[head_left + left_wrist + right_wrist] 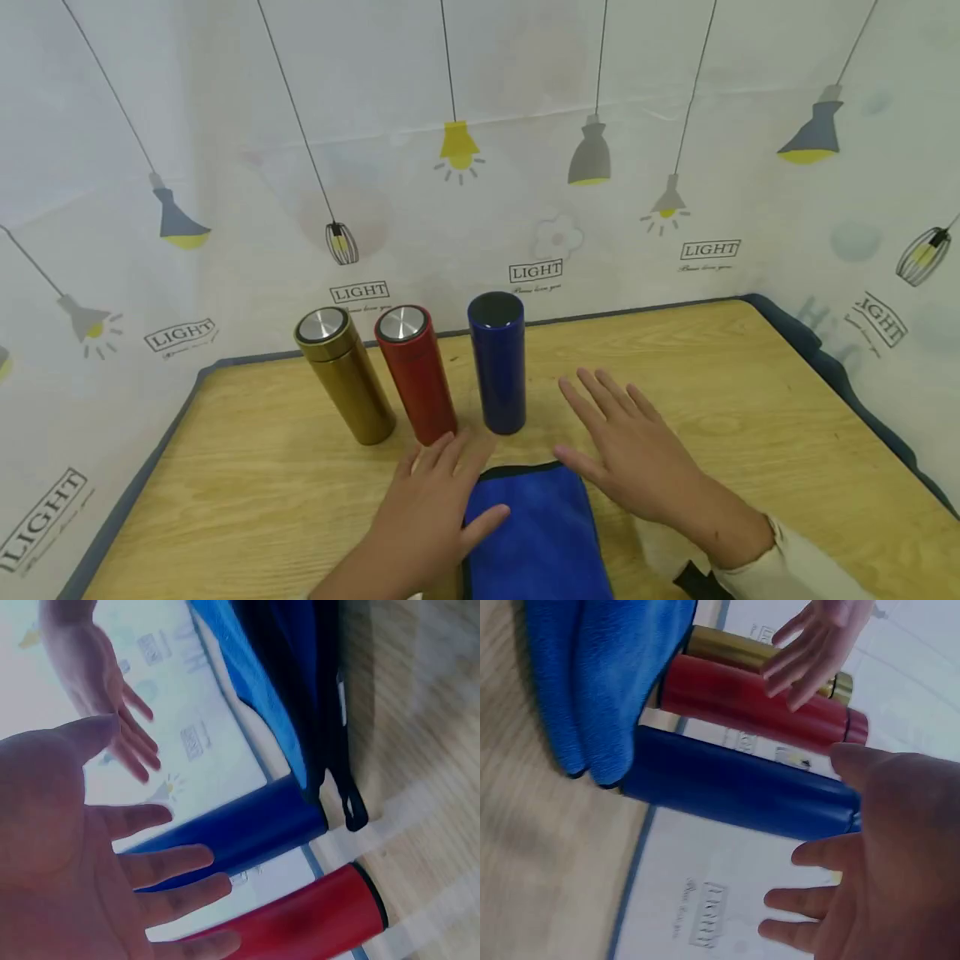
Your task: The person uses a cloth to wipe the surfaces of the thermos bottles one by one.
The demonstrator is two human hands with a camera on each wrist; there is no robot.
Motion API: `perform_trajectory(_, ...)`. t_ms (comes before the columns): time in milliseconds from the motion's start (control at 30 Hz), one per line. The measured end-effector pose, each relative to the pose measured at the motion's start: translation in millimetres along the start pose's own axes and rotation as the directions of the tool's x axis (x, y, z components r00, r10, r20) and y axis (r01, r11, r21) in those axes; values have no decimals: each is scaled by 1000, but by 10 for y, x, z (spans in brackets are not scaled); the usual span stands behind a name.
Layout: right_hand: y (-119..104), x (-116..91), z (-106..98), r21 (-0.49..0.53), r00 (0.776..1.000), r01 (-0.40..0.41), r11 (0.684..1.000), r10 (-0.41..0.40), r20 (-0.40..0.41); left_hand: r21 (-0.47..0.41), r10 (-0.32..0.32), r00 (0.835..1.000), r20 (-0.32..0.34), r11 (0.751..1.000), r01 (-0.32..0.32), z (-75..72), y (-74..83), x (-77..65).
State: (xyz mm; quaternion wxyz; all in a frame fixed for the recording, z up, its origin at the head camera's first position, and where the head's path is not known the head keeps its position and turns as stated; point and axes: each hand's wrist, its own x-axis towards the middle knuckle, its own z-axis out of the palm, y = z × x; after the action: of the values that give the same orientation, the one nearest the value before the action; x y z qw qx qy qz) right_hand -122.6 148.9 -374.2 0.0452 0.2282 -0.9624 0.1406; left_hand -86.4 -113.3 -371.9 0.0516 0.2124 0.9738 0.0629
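Observation:
Both hands hover with fingers straight and spread, holding nothing. My left hand (pixel 423 517) is over the left edge of a blue fabric pouch (pixel 536 533), which has black trim and a black pull loop (pixel 354 810). To the pouch's right is my right hand (pixel 637 458), its fingers pointing forward. Beyond them three flasks stand upright: a gold flask (pixel 348 383), a red flask (pixel 420 383) and a blue flask (pixel 498 367). The left fingertips overlap the red flask's base in the head view. The right fingers are nearest the blue flask, apart from it.
A wood-grain table (pixel 247 467) bears everything. Behind it hangs a pale sheet (pixel 480 217) printed with lamps, its dark border (pixel 806 342) running along the table's back and sides. A light sleeve (pixel 787 567) covers my right forearm.

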Motion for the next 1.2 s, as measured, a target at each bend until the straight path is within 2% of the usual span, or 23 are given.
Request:
perform_trajectory(133,141,158,9,157,1000,-26,987,23,17,120,90,996,13,989,-91,36,39,86)
perform_trajectory(267,272,307,57,314,997,-63,947,45,63,157,130,989,65,978,-139,84,88,202)
perform_trajectory(400,347,429,154,415,995,-69,907,33,93,133,123,984,130,981,-140,152,137,300)
perform_trajectory(567,346,636,268,520,996,-57,852,10,93,121,118,981,154,983,-137,268,154,390)
perform_trajectory(667,309,780,315,586,995,-64,807,6,101,132,114,977,179,982,-138,341,145,439)
perform_trajectory(767,259,906,357,641,994,-79,763,15,106,112,113,967,230,984,-142,398,142,474)
perform_trajectory(933,186,1057,440,713,993,-95,695,20,114,2,122,938,323,992,-130,444,151,517)
perform_trajectory(1033,157,1102,472,744,992,-99,660,12,122,-31,135,939,316,991,-131,455,140,529)
perform_trajectory(1100,131,1123,476,767,991,-106,632,8,130,-28,152,944,293,988,-150,460,126,530)
perform_trajectory(1200,80,1146,465,788,991,-110,606,4,135,-15,170,949,266,985,-172,462,111,532)
